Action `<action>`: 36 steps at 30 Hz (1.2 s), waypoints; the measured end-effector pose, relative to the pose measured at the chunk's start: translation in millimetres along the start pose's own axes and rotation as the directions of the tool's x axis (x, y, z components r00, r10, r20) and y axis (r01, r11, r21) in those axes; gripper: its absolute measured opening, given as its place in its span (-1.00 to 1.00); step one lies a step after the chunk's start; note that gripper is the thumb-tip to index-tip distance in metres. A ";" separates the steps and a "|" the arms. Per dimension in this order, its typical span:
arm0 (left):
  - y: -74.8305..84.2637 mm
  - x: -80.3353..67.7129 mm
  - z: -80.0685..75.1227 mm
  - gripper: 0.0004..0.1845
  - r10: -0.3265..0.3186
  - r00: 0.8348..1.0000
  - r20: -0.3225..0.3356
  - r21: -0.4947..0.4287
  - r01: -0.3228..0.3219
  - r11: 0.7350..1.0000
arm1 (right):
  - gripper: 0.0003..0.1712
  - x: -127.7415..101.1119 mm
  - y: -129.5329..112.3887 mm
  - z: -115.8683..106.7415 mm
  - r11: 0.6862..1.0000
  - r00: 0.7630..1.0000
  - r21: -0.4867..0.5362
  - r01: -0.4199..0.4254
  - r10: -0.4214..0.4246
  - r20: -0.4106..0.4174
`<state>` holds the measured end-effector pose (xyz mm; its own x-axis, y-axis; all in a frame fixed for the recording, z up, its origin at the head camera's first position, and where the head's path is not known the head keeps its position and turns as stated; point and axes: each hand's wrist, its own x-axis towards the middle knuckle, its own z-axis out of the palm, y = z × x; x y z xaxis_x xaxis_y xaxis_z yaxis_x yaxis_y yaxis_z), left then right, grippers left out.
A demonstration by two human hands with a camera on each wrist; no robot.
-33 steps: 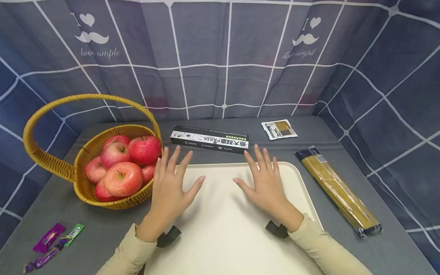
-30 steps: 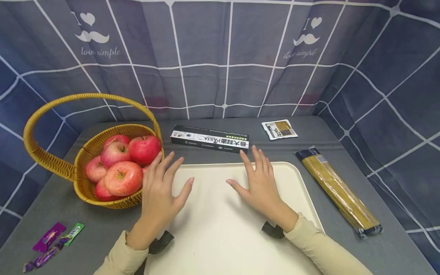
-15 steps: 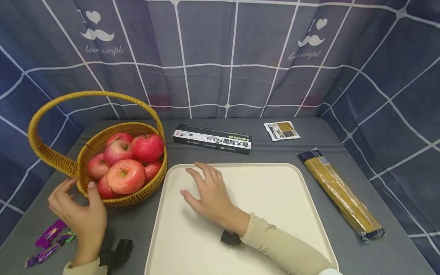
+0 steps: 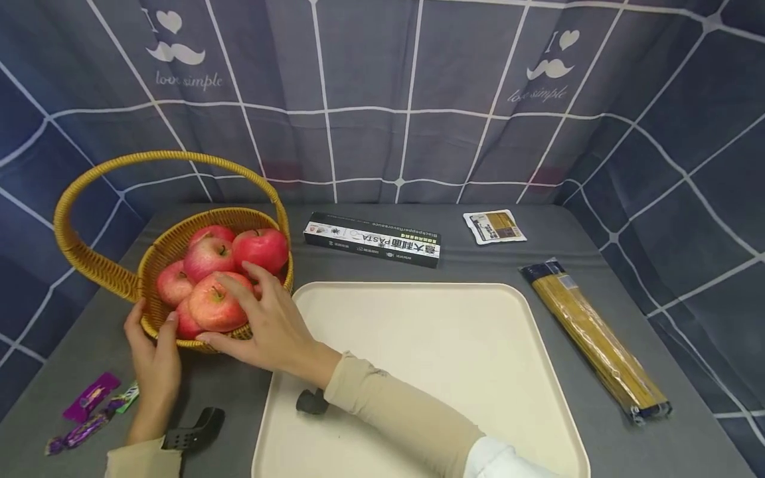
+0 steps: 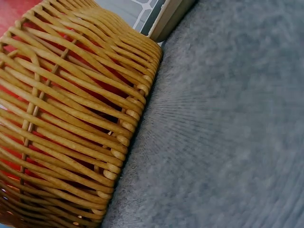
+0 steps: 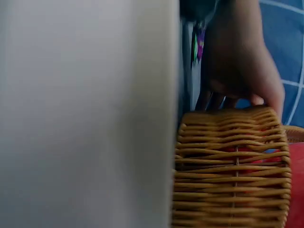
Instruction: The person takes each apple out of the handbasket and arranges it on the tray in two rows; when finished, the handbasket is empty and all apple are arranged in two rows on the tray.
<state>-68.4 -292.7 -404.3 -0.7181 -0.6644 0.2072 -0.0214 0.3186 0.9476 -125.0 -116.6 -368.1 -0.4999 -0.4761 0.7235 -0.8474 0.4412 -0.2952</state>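
A woven yellow basket (image 4: pixel 239 214) with a tall handle stands at the left of the grey table and holds several red apples (image 4: pixel 261 247). My left hand (image 4: pixel 152 320) grips its near rim, thumb inside and fingers outside. My right hand (image 4: pixel 227 305) reaches across from the cream tray (image 4: pixel 430 345). Its thumb lies along the basket's outer wall and its fingers lie over the rim on the front apple (image 4: pixel 209 312). The left wrist view shows only the basket wall (image 5: pixel 71 118) and the table. In the right wrist view the left hand (image 6: pixel 242 71) sits at the basket's (image 6: pixel 228 171) edge.
A black pasta box (image 4: pixel 372 239) lies behind the tray, with a small sachet (image 4: pixel 494 226) to its right. A long spaghetti pack (image 4: pixel 594 342) lies right of the tray. Wrapped candies (image 4: pixel 89 398) sit at the front left. A checked blue cloth walls the table.
Both hands left the tray and moved left to the basket. The left hand closed on the near rim, and the right hand came over the rim onto the front apple.
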 end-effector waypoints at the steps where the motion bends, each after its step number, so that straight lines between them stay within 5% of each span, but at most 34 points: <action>1: 0.2 0.4 -0.1 -0.45 0.004 1.000 -0.001 -0.006 -0.004 1.000 | -0.03 6.1 -1.9 5.0 1.000 1.000 -0.021 0.001 -0.001 -0.019; 8: -0.4 -0.8 -2.2 -0.46 0.019 1.000 -0.012 -0.023 -0.020 1.000 | -0.02 25.6 -9.2 27.2 0.998 0.999 -0.061 -0.026 0.024 -0.037; 13: 1.1 0.0 -2.1 -0.46 0.007 1.000 -0.024 0.014 -0.006 1.000 | -0.25 28.0 -10.2 24.9 0.999 1.000 -0.047 -0.011 0.011 0.003; 21: 1.8 -1.1 3.9 -0.45 -0.003 1.000 -0.013 -0.015 0.003 1.000 | -0.38 21.0 7.1 -15.9 0.976 0.998 0.215 0.021 -0.032 0.047; 28: 0.0 -1.8 2.8 -0.46 0.006 1.000 -0.020 -0.007 -0.006 1.000 | -0.46 -12.9 47.6 -42.8 0.934 0.986 0.326 -0.148 0.112 0.126; 36: -1.1 -1.9 1.3 -0.45 0.015 1.000 -0.026 0.000 -0.015 1.000 | -0.43 -36.8 86.0 -31.3 0.923 0.946 0.287 -0.255 0.177 0.272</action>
<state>-67.9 -290.9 -406.0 -0.7003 -0.6765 0.2276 -0.0104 0.3285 0.9445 -173.9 -37.3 -400.6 -0.6711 -0.5793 0.4625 -0.7064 0.3105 -0.6361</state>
